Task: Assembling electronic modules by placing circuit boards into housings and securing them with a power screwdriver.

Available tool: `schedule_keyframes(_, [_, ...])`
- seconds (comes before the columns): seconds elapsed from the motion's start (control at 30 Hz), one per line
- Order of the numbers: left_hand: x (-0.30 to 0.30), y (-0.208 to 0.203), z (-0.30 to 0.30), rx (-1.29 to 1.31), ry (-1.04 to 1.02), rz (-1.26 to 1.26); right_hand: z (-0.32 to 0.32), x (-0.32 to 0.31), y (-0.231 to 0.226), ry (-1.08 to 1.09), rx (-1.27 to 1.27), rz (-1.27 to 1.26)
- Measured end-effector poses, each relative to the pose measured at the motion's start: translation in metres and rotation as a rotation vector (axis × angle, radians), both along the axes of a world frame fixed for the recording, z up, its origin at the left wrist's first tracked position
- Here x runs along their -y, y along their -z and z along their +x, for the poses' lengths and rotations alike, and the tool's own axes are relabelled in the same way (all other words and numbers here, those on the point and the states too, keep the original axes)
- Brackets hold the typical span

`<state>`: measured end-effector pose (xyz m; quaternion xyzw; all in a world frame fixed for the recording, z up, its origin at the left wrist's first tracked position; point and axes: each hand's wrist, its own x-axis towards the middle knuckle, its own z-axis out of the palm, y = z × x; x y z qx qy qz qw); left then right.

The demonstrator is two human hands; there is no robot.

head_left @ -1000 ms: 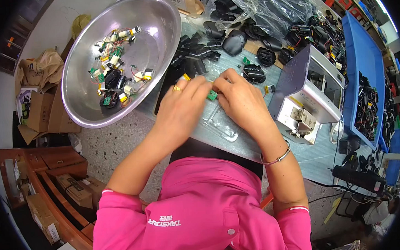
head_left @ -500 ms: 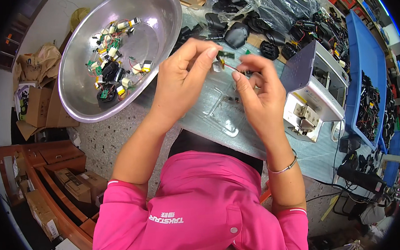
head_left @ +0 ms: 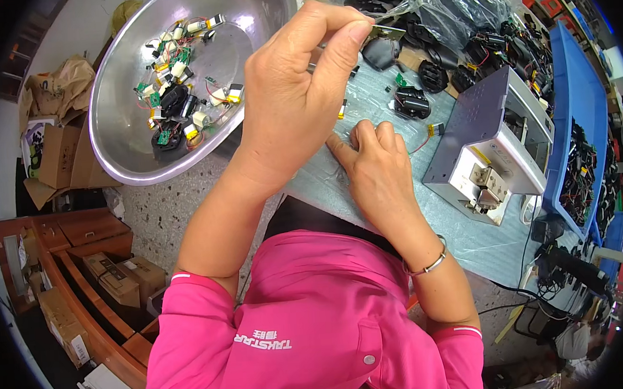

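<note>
My left hand (head_left: 294,88) is raised over the table, thumb and forefinger pinching a small circuit board (head_left: 390,28) by its edge. Lower down, my right hand (head_left: 379,169) rests at the table's surface with its fingers bent and close together; what lies under the fingertips is hidden. A small silver-and-yellow battery (head_left: 435,130) lies just right of it, its thin red wire running toward that hand. Another yellow-ended piece (head_left: 343,109) shows between my two hands. Beyond them lie a black plastic housing (head_left: 412,103) and a tiny green board (head_left: 400,80).
A large metal basin (head_left: 125,163) at left holds batteries, boards and black parts. On the right stand a grey-white metal device (head_left: 460,178) and a blue tray (head_left: 563,58) of black parts. Black housings and clear plastic sheeting (head_left: 450,4) cover the table's far side.
The left hand has risen and come nearer with the circuit board. My right hand has dropped to the table, away from the board. A battery with a red wire now shows beside it.
</note>
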<state>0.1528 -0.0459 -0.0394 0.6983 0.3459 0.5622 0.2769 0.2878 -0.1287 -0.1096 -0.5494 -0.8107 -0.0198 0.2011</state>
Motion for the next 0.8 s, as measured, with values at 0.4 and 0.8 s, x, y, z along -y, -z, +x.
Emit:
schedule_keyframes(0.4, [0.001,-0.001,-0.008,-0.077,-0.026,0.102,0.002,-0.008,-0.017,-0.078,-0.098,-0.046])
schedule_keyframes(0.8, [0.008,-0.004,-0.004,-0.067,-0.020,0.002,0.019,-0.011,-0.020,0.167,-0.959,-0.223])
